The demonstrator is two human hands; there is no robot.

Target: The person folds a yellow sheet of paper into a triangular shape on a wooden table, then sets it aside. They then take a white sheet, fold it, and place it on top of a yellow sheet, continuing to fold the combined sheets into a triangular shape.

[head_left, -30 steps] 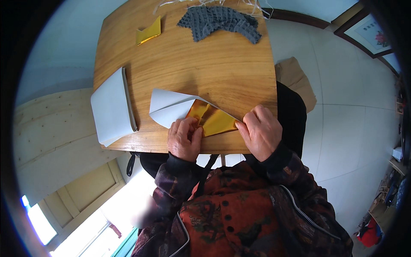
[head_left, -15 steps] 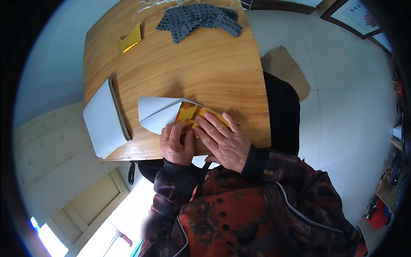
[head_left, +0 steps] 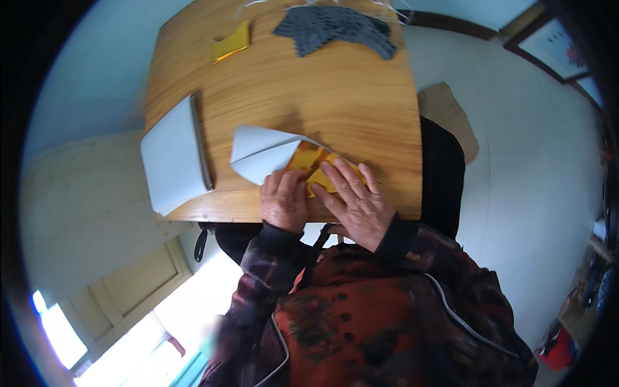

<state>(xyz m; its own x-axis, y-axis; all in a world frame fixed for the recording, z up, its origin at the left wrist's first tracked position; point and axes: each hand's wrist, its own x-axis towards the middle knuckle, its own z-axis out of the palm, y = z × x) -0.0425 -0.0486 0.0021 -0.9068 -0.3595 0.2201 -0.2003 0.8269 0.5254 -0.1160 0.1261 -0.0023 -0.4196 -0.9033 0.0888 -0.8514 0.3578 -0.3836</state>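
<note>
A sheet of folded paper (head_left: 265,158), white on one side and shiny gold on the other, lies near the front edge of the wooden table. Its left end is white with a crease; the gold part is under my fingers. My left hand (head_left: 284,201) has its fingers curled together at the near edge of the gold part, and the thumb is tucked beside them. Flat across the gold, my right hand (head_left: 360,205) has its fingers stretched and spread, its fingertips touching the paper. Part of the sheet is hidden under both hands.
A stack of white-topped paper (head_left: 174,158) lies at the table's left edge. Farther back are a folded gold paper piece (head_left: 232,45) and a dark grey textured cloth (head_left: 338,29), with white strings (head_left: 258,4) behind. Brown cardboard (head_left: 451,116) is on the floor right of the table (head_left: 348,97).
The whole view has shifted, so the table appears farther right and higher. My right fingers are spread a little wider over the gold paper; my left hand keeps its curled pose.
</note>
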